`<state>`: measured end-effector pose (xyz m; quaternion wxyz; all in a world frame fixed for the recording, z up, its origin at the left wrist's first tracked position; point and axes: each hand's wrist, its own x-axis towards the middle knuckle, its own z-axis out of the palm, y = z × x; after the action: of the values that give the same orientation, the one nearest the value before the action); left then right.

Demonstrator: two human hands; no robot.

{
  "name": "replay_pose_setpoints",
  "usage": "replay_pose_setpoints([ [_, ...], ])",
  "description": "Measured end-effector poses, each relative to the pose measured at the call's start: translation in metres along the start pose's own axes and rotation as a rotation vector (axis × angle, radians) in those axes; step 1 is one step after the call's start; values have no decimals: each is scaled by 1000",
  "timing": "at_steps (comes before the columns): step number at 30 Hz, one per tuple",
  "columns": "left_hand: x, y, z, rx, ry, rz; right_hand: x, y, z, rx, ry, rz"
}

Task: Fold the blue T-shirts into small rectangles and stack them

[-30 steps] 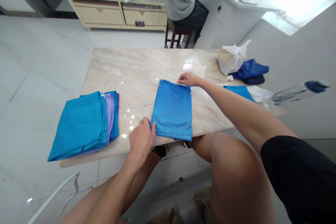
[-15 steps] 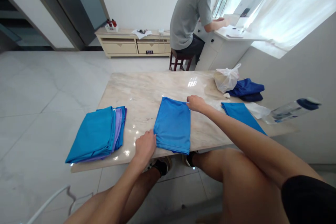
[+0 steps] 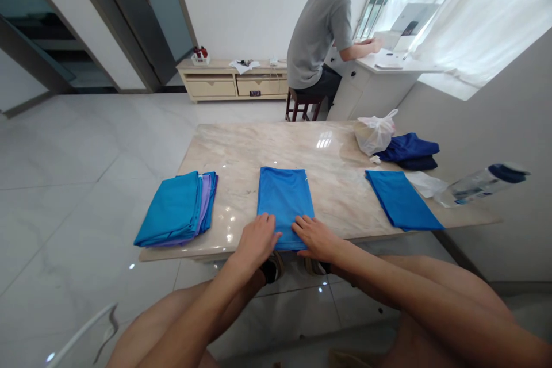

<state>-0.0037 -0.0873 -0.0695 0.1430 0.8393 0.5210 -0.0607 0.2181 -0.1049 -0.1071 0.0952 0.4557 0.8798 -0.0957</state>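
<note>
A folded blue cloth [image 3: 284,192] lies flat near the front edge of the table, between my two hands. My left hand [image 3: 257,237] rests on its near left corner, fingers forward and thumb held apart on the fabric. On the near right side, my right hand [image 3: 318,237] presses down with its fingers spread; its thumb is by the front edge. To the left is a stack of folded blue and purple cloths [image 3: 172,207]. Another folded blue cloth [image 3: 401,198] lies to the right, its near corner reaching past the table edge.
The marble-patterned table [image 3: 241,144] also bears a tied white plastic bag [image 3: 374,133], a dark blue cloth bundle [image 3: 409,149], tissue paper [image 3: 426,184] and a clear water bottle [image 3: 478,185]. Beyond, a person in grey [image 3: 321,34] sits on a stool at a white desk.
My right hand has left the cloth's far right corner and come down to its near right side. My left hand has moved onto the near left part. The view has shifted slightly.
</note>
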Motion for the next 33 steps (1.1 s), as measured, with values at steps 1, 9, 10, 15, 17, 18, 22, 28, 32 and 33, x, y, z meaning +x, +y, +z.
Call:
replay_pose_setpoints([
  [1, 1, 5, 4, -1, 18, 80, 1, 2, 2, -13, 3, -10],
  [9, 28, 20, 45, 35, 15, 221, 4, 27, 10, -14, 25, -17],
  [10, 31, 21, 45, 22, 10, 214, 5, 31, 9, -16, 42, -3],
  [15, 41, 25, 33, -65, -55, 155, 5, 48, 4, -28, 109, 5],
  [17, 43, 25, 28, -96, -72, 134, 4, 47, 3, -27, 134, -45],
  [18, 44, 25, 27, -106, -77, 124, 3, 45, 3, -23, 146, -66],
  [22, 46, 26, 24, -120, -91, 100, 3, 36, 6, -16, 166, -73],
  [28, 45, 28, 20, -110, -90, 120, 6, 38, 12, -30, 154, -51],
  [32, 47, 25, 17, -171, -95, 135, 8, 40, 12, -38, 175, -53],
  [33, 47, 24, 16, -188, -89, 133, 8, 39, 12, -37, 179, -47],
])
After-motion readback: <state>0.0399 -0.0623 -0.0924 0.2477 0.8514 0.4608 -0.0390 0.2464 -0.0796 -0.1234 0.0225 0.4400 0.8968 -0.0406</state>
